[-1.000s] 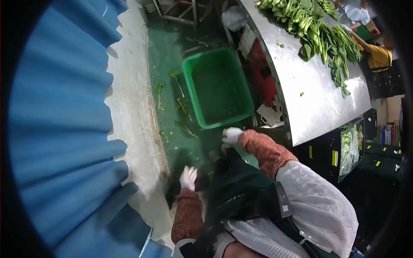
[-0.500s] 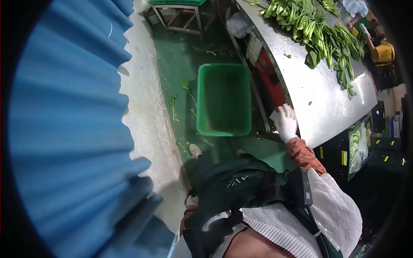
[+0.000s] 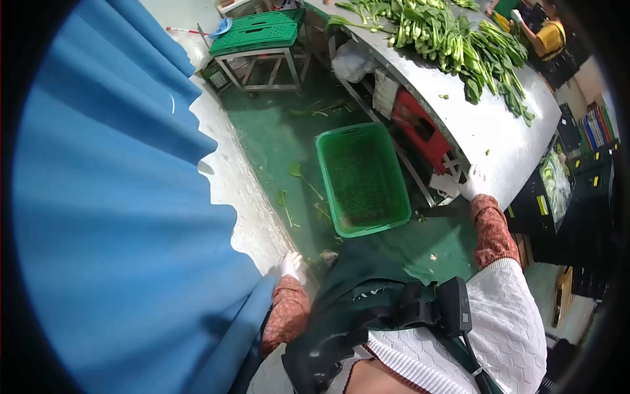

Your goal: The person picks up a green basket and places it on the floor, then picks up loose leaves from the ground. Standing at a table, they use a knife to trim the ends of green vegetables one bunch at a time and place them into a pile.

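My right hand (image 3: 473,183), in a white glove, rests at the near corner edge of the metal table (image 3: 518,148), with nothing seen in it and its fingers apart. Low on the left, my left hand (image 3: 291,264), also gloved, is beside the white ledge (image 3: 246,197) and close to the blue curtain (image 3: 131,197); its fingers look spread. Between the ledge and the table, a green plastic basket (image 3: 364,180) stands on the floor in front of me. Leafy green vegetables (image 3: 453,39) lie heaped on the far part of the table.
Loose leaves (image 3: 295,169) lie on the green floor. Green crates (image 3: 256,33) sit on a metal stand at the back. A red stool (image 3: 426,134) and a plastic bag (image 3: 354,60) are under the table. Black crates (image 3: 535,213) stand right; a person in yellow (image 3: 551,36) is beyond.
My view has shifted, showing more of the crates and stand at the back. My left hand has come up into fuller view beside the ledge. My right hand stays at the table edge.
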The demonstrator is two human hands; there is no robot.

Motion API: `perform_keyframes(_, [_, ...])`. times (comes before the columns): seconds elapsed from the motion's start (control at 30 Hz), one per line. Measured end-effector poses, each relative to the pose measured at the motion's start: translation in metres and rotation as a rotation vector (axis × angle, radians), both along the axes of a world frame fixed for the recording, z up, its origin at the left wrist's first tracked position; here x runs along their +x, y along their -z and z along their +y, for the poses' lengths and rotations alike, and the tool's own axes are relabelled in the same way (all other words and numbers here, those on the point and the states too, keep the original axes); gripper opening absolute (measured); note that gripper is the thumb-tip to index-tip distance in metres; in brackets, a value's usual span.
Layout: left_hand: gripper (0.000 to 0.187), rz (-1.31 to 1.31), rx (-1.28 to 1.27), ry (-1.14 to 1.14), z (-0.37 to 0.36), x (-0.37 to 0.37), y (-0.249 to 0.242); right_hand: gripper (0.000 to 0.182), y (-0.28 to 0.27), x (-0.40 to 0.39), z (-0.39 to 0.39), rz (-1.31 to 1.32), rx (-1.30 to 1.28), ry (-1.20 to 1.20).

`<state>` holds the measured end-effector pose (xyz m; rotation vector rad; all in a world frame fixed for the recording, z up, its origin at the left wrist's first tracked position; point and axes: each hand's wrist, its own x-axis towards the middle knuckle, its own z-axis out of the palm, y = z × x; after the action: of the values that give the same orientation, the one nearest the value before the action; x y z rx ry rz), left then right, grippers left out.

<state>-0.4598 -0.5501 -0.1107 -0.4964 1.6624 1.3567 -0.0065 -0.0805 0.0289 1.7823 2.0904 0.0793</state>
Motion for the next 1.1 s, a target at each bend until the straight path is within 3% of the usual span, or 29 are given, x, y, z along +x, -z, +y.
perform_keyframes(0.17, [0.048,-0.145,-0.080,0.088,0.000,0.017,0.001,0.097,0.006,-0.007,0.005,0.030,-0.027,0.114])
perform_keyframes(0.27, [0.050,-0.240,-0.165,0.122,-0.029,-0.009,0.010,0.098,-0.004,-0.012,0.007,0.028,-0.095,0.177])
perform_keyframes(0.4, [0.051,-0.105,-0.278,0.125,-0.035,-0.060,0.000,0.098,-0.006,-0.010,0.018,0.032,-0.128,0.203])
perform_keyframes(0.57, [0.049,-0.230,-0.054,-0.004,-0.005,-0.079,0.015,0.096,-0.005,-0.013,0.018,0.071,-0.121,0.212])
perform_keyframes(0.63, [0.050,-0.332,0.052,-0.157,0.001,-0.075,0.054,0.093,0.000,-0.009,0.024,0.071,-0.123,0.177])
perform_keyframes(0.67, [0.049,-0.171,0.003,0.072,0.006,-0.067,0.016,0.092,-0.003,-0.012,0.023,0.035,-0.104,0.157])
perform_keyframes(0.73, [0.052,-0.378,0.164,0.021,-0.016,-0.077,0.074,0.092,0.002,-0.014,0.024,-0.008,-0.058,0.119])
perform_keyframes(0.77, [0.051,-0.181,0.004,0.149,0.003,-0.064,0.002,0.093,0.005,-0.012,0.026,-0.008,-0.027,0.109])
perform_keyframes(0.83, [0.048,-0.183,-0.015,0.161,-0.015,-0.075,0.009,0.094,-0.010,-0.016,0.033,0.021,-0.259,0.088])
perform_keyframes(1.1, [0.048,-0.232,-0.189,0.002,-0.037,-0.113,0.026,0.097,0.010,0.002,0.037,0.063,-0.141,0.072])
